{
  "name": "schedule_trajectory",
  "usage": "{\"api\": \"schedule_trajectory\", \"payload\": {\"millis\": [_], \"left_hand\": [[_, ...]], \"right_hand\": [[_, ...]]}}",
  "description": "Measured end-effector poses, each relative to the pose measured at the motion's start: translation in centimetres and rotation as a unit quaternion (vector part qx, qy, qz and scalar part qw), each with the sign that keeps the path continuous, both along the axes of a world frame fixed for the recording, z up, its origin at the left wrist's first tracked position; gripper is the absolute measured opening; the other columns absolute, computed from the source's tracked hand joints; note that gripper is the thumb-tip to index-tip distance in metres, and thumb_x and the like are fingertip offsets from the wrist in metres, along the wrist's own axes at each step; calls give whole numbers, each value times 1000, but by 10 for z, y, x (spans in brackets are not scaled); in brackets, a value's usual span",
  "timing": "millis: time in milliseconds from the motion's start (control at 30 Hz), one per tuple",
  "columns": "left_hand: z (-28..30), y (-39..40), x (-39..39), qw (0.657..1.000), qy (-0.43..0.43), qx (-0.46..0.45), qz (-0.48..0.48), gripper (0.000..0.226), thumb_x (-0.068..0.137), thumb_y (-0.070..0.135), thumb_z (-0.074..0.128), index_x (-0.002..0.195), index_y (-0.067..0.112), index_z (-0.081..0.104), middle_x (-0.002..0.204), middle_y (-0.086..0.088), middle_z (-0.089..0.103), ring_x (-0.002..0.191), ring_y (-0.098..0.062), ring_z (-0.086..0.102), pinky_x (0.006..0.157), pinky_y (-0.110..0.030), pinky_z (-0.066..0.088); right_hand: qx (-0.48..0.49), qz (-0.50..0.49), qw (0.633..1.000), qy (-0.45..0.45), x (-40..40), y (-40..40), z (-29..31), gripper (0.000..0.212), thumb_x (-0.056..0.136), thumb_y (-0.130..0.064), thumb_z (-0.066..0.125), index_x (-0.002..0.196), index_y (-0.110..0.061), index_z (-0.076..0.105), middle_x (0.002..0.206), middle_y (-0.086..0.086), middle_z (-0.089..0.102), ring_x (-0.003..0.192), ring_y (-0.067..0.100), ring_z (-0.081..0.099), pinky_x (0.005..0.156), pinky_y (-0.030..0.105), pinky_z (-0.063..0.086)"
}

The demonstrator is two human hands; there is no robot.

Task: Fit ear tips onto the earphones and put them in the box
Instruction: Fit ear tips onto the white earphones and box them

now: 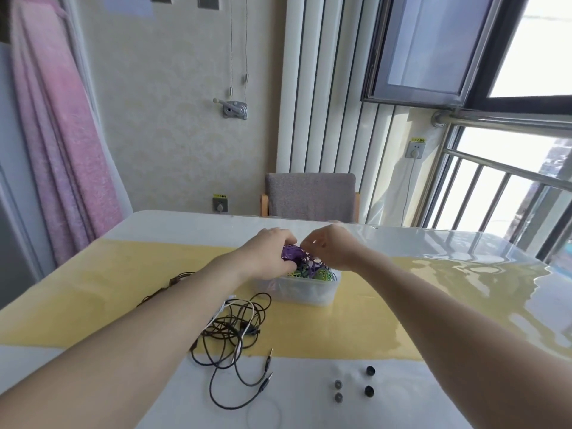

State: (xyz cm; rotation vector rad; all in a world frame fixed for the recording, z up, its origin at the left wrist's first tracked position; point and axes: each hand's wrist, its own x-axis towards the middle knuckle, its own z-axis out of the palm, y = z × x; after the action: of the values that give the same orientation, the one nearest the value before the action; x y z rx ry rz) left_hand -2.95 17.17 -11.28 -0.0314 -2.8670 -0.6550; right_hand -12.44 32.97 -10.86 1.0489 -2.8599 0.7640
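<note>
My hands, left [270,254] and right [330,246], pinch purple cord bundle [291,253], hiding translucent box [305,287] rim; fingertips indistinct.

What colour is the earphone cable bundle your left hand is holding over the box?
Purple bundle, seen in the head view.

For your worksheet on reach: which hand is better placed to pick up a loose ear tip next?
Probably the right hand: the four ear tips lie near the table edge on its side, beside the right forearm, while the left hand grips the purple earphones.
</note>
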Motion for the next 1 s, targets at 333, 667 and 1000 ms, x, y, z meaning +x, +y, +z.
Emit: {"api": "schedule_trajectory", "payload": {"millis": [333, 667, 1000], "left_hand": [[2, -4, 4, 996, 88, -7, -3, 29, 91, 15, 57, 120, 15, 64, 124, -1, 58, 117, -16, 50, 95, -24, 38], [13, -33, 65, 1000, -7, -1, 10, 34, 81, -1, 49, 91, 21, 73, 89, 6, 68, 75, 0, 57, 64, -12, 41], [-16, -53, 106, 975, -167, -140, -30, 51, 81, 26, 66, 130, 33, 53, 115, 9, 50, 103, -7, 46, 91, -25, 43]], "right_hand": [[-9, -21, 1000, 16, -7, 22, 15, 37, 93, 8, 50, 113, -12, 74, 104, 4, 75, 89, 15, 67, 89, 29, 56], [146, 3, 988, 53, 12, 21, 5, 44, 84, 7, 45, 105, -12, 79, 107, 7, 75, 106, 25, 62, 93, 36, 53], [35, 42, 982, 180, 60, 4, 27, 58, 77, 19, 47, 120, -13, 71, 123, 6, 63, 112, 22, 59, 89, 30, 49]]}}
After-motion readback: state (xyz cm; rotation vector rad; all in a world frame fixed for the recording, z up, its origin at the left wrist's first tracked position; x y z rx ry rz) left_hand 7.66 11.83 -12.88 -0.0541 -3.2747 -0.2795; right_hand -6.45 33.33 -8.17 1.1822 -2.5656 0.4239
